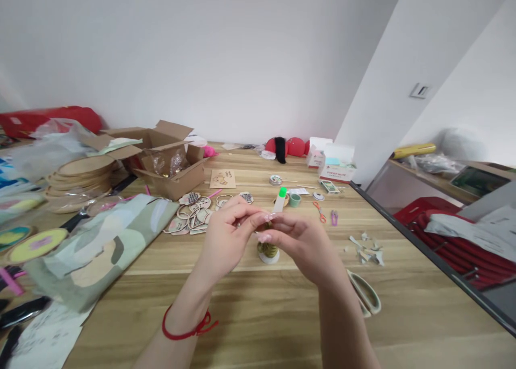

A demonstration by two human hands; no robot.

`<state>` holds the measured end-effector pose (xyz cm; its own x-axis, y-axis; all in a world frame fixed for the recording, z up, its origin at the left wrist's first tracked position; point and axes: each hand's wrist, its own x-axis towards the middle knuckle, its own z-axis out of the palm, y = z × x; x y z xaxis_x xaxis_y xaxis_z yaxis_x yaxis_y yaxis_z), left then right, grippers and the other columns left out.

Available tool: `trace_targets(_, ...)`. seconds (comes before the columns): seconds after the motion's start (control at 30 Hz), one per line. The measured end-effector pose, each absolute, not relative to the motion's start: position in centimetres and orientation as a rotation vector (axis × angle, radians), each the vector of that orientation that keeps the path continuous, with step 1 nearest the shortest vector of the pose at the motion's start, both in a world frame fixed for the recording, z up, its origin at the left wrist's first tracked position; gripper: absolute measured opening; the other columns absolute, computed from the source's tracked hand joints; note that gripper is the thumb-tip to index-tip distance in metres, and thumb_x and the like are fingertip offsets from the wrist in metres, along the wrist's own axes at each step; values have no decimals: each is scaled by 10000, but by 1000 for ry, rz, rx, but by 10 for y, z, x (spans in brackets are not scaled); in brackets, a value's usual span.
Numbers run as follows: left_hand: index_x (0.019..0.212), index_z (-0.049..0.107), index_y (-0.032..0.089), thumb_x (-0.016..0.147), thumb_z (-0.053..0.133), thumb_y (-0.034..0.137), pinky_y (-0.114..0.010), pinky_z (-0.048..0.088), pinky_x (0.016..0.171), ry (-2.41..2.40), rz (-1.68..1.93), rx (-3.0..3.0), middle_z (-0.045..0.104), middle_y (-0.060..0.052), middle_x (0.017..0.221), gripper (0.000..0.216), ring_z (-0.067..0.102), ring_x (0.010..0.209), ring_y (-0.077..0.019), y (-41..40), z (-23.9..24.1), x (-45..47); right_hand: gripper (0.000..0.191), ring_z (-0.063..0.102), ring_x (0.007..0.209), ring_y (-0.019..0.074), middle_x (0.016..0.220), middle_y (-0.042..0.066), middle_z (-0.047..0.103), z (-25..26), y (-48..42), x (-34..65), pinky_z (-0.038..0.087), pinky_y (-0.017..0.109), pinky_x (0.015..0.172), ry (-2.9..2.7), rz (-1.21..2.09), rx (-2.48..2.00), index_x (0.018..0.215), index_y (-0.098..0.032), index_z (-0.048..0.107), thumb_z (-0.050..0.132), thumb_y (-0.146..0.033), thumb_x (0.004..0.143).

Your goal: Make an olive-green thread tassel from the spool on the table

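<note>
My left hand [228, 234] and my right hand [300, 240] meet above the middle of the wooden table [258, 326], fingertips pinched together on something too small to make out. A red string bracelet [187, 328] circles my left wrist. Just behind and below the fingers stands a spool of olive-green thread [269, 250] on a white base. Beyond the hands stands a white glue bottle with a green cap [280, 199].
Patterned fabric [97, 248] lies at the left, wooden cut-out pieces [195, 215] behind my hands, an open cardboard box [171, 162] and stacked wooden hoops [80, 181] further back. Scissors [365, 293] lie by my right forearm, fabric scraps [368, 250] to the right. The table's right edge [423, 250] drops off.
</note>
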<state>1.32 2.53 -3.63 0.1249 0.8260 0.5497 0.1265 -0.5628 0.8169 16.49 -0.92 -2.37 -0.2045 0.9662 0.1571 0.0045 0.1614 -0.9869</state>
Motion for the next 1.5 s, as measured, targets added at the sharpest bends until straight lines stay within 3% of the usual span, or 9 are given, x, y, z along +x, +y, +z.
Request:
trace_targets(0.17,769,782,250,806,670,219,-244,457,603,868,1511,1668,605,-3,682,122,541,648,-125,25,-37,16,138,706,824,191,765,31,770,-27,-5,157,548,294,814,-1324,1183,-953,717,-204,771,727,-327,763)
trace_targets(0.37,882,784,243,847,662,363,-280,462,725,778,1476,1469,667,-29,804,175,579,782,-160,27,-46,18,151,629,582,126,724,29,733,-24,-12,163,535,253,590,-1413,973,-941,840,-186,756,627,-262,850)
trace_targets(0.57,933,778,244,861,635,439,-306,456,780,747,1461,1442,644,-33,817,253,585,827,-180,26,-47,20,212,473,488,92,732,26,683,-25,-15,164,433,220,458,-1507,833,-990,916,-193,739,541,-268,904)
trace_targets(1.0,964,780,238,890,601,364,-282,438,713,951,1524,1628,593,-7,698,231,543,728,-160,18,-35,22,193,678,804,190,693,26,687,-18,-19,161,555,279,693,-1450,845,-1073,742,-194,725,588,-254,863)
trace_targets(1.17,953,781,242,888,598,400,-282,432,683,971,1543,1633,618,-18,723,250,551,728,-166,18,-37,22,154,696,926,212,856,50,743,-19,-23,159,569,300,764,-1527,767,-1064,804,-199,708,571,-222,872)
trace_targets(1.23,928,782,244,886,598,401,-278,419,654,977,1544,1639,606,-17,709,245,541,717,-166,18,-36,22,92,709,790,182,897,53,747,-22,-23,156,562,251,607,-1515,649,-1090,913,-200,668,612,-241,851)
trace_targets(1.3,900,781,240,884,603,391,-274,408,637,989,1537,1641,586,-13,686,235,528,702,-164,18,-36,23,195,691,671,154,898,45,740,-26,-22,153,512,219,477,-1494,428,-1114,1001,-210,602,663,-241,819)
trace_targets(1.5,800,762,220,870,615,399,-268,401,612,989,1560,1603,513,8,618,242,472,633,-148,20,-36,22,234,704,866,159,937,36,741,-26,-18,149,572,266,778,-1676,-235,-1009,1015,-234,623,626,-73,845)
